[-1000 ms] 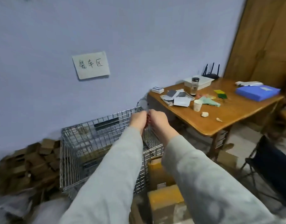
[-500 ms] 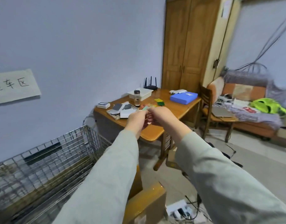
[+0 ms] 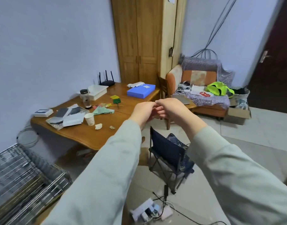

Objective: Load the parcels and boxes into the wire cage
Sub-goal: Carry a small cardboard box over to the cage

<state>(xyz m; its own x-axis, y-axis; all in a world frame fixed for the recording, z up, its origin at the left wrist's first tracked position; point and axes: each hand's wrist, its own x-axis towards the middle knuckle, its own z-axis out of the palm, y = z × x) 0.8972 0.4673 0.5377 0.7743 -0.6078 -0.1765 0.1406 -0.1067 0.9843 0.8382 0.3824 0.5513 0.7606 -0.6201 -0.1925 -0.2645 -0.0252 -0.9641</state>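
The wire cage [image 3: 25, 176] shows only as a blurred corner at the lower left. No parcels from the pile are in view. My left hand [image 3: 143, 111] and my right hand [image 3: 173, 109] are raised together in mid-air at the centre, over the table's edge, well to the right of the cage. Their fingers are curled and the fingertips touch each other. Nothing shows between them. Grey sleeves cover both forearms.
A wooden table [image 3: 90, 135] with papers, a cup, a jar and a blue flat box [image 3: 141, 90] stands beside the cage. A dark folding stool [image 3: 168, 153] and a power strip [image 3: 146, 210] with cables lie on the floor ahead. An open cardboard box [image 3: 238, 114] sits by the sofa [image 3: 204, 101].
My view has swung right, away from the cage and the parcels, toward the table and sofa. Both hands stayed pressed together in front of me.
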